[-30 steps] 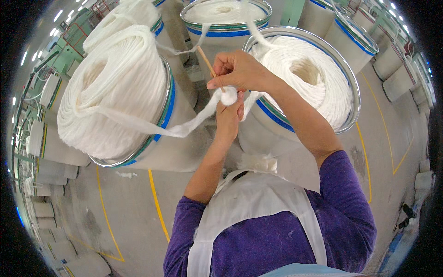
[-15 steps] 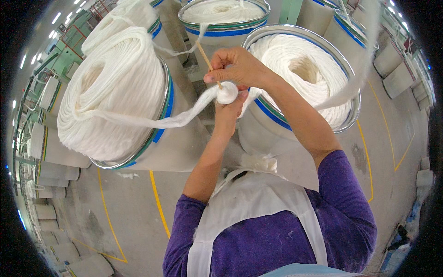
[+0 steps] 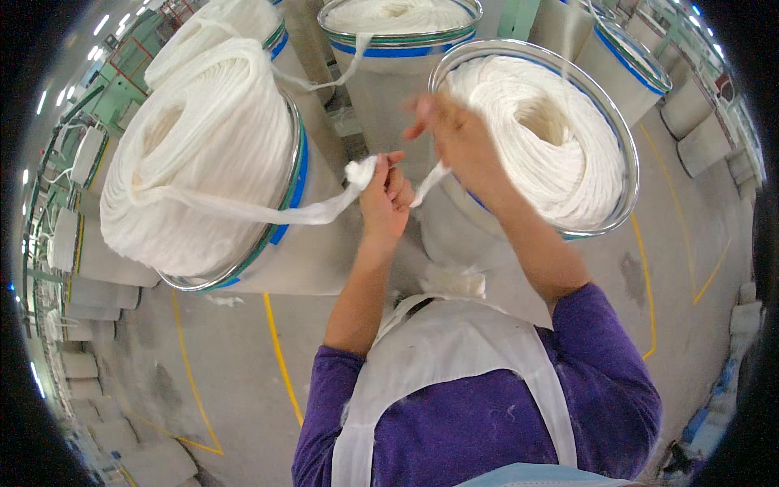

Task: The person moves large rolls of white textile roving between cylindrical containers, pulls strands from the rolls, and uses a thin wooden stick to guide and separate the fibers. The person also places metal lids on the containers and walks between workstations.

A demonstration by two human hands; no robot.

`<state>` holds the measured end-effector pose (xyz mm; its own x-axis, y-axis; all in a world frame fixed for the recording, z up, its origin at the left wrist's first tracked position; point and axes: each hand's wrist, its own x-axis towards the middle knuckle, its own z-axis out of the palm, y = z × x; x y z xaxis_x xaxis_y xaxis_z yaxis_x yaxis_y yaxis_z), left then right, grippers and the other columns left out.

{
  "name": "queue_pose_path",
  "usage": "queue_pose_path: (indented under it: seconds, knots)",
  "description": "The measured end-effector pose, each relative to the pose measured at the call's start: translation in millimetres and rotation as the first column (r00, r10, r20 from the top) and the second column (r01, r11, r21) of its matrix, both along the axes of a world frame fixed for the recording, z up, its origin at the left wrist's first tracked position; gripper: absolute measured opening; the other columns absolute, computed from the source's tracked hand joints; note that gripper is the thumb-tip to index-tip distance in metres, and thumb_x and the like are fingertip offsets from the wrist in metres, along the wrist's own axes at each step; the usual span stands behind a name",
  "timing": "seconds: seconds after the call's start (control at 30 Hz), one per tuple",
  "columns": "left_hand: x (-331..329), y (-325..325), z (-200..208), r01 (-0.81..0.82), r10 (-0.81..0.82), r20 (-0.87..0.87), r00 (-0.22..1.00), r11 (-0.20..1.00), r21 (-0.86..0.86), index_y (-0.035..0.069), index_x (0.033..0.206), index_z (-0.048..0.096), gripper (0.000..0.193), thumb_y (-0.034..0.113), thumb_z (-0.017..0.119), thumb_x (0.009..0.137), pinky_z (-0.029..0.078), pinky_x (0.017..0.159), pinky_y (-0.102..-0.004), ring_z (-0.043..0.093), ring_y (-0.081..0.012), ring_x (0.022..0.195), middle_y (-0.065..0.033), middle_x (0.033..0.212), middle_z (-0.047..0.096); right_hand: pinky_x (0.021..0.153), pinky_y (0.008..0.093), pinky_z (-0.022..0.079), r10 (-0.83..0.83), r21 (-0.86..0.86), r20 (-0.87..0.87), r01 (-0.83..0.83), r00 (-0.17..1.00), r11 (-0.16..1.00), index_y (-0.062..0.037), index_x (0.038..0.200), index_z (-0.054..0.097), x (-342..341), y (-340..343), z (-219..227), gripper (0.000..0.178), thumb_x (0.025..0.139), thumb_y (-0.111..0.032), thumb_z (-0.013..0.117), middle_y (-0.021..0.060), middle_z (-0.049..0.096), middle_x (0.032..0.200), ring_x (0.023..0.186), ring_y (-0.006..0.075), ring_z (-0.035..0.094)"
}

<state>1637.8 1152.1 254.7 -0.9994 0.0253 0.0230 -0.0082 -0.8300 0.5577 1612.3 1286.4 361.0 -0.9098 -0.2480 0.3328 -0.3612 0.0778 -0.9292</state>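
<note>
My left hand [image 3: 385,195] is closed on a white fibre sliver [image 3: 316,213], with a fluffy bunched part [image 3: 359,172] showing at its thumb side. From there the strand sags left to a thick coil of sliver [image 3: 203,154] heaped over a tilted can's rim. A short tail of sliver [image 3: 430,183] comes out on the other side of this hand, toward the right-hand can. My right hand [image 3: 462,134] is raised beside that can's left rim, smeared by motion. Whether it holds anything cannot be made out.
The right-hand can's metal rim [image 3: 635,174] surrounds another white coil [image 3: 544,138]. Behind stand more cans, one with a coil [image 3: 398,15] at the far middle. Yellow lines [image 3: 280,349] mark the grey floor. Rows of cans line both sides.
My right hand has moved right, away from my left hand. The thin wooden stick it held in the bunched sliver no longer shows. My left hand has shifted slightly left and down.
</note>
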Motion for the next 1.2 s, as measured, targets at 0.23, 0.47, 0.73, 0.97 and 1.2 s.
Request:
queue_pose_path:
  seconds: [0.23, 0.47, 0.73, 0.97, 1.2]
  knots:
    - [33.9, -40.2, -62.7, -0.312, 0.3, 0.085, 0.95, 0.902, 0.298, 0.009, 0.103, 0.062, 0.023, 0.027, 0.05, 0.096, 0.042, 0.072, -0.0316, 0.049, -0.0152, 0.066, 0.0022, 0.064, 0.048, 0.06, 0.0488, 0.047, -0.048, 0.624, -0.025, 0.053, 0.999, 0.779, -0.0032, 0.099, 0.063, 12.4, 14.8, -80.8, 0.041, 0.098, -0.038, 0.042, 0.0205, 0.061, 0.068, 0.065, 0.0436, 0.059]
    - [255.0, -110.6, -216.3, -0.666, 0.314, 0.885, 0.344, 0.746, -0.005, 0.009, 0.139, 0.037, 0.047, 0.024, 0.047, 0.095, 0.039, 0.097, -0.0398, 0.05, -0.0203, 0.111, -0.0057, 0.137, 0.044, 0.067, 0.0243, 0.048, 0.153, -0.013, 0.051, -0.152, 0.987, 0.988, -0.0029, 0.115, 0.059, 38.8, 18.9, -79.1, 0.034, 0.101, -0.027, 0.04, 0.0064, 0.065, 0.102, 0.073, 0.0098, 0.059]
    - [382.5, -116.9, -172.6, -0.441, 0.622, 0.572, 0.534, 0.783, -0.439, 0.003, 0.138, 0.036, 0.056, 0.012, 0.06, 0.088, 0.044, 0.097, -0.0362, 0.054, -0.0238, 0.114, -0.0122, 0.123, 0.057, 0.073, 0.0408, 0.049, 0.762, 0.313, 0.103, -0.748, 0.639, 0.585, -0.006, 0.109, 0.061, 157.1, -139.4, -140.6, 0.034, 0.097, -0.034, 0.045, 0.0149, 0.065, 0.092, 0.074, 0.0309, 0.06]
    - [428.9, -220.5, -114.0, 0.062, 0.588, 0.367, 0.721, 0.472, -0.879, 0.0, 0.112, 0.058, 0.03, 0.018, 0.063, 0.088, 0.046, 0.075, -0.0311, 0.056, -0.0172, 0.089, -0.0068, 0.096, 0.06, 0.082, 0.0453, 0.043, 1.0, 0.381, 0.013, -0.924, -0.024, -0.027, -0.0079, 0.112, 0.061, 290.8, -332.0, -217.1, 0.039, 0.097, -0.039, 0.043, 0.015, 0.063, 0.093, 0.09, 0.0343, 0.057]
    - [535.6, -374.5, -130.2, -0.167, 0.83, 0.454, 0.325, 0.523, -0.836, 0.0, 0.105, 0.064, 0.036, 0.029, 0.044, 0.099, 0.038, 0.052, -0.0259, 0.046, -0.0091, 0.055, 0.0003, 0.06, 0.05, 0.107, 0.0353, 0.031, 0.582, 0.213, 0.779, -0.774, -0.233, -0.596, -0.0077, 0.137, 0.046, 344.1, -486.0, -334.4, 0.061, 0.098, -0.052, 0.03, 0.0132, 0.046, 0.14, 0.127, 0.0292, 0.044]
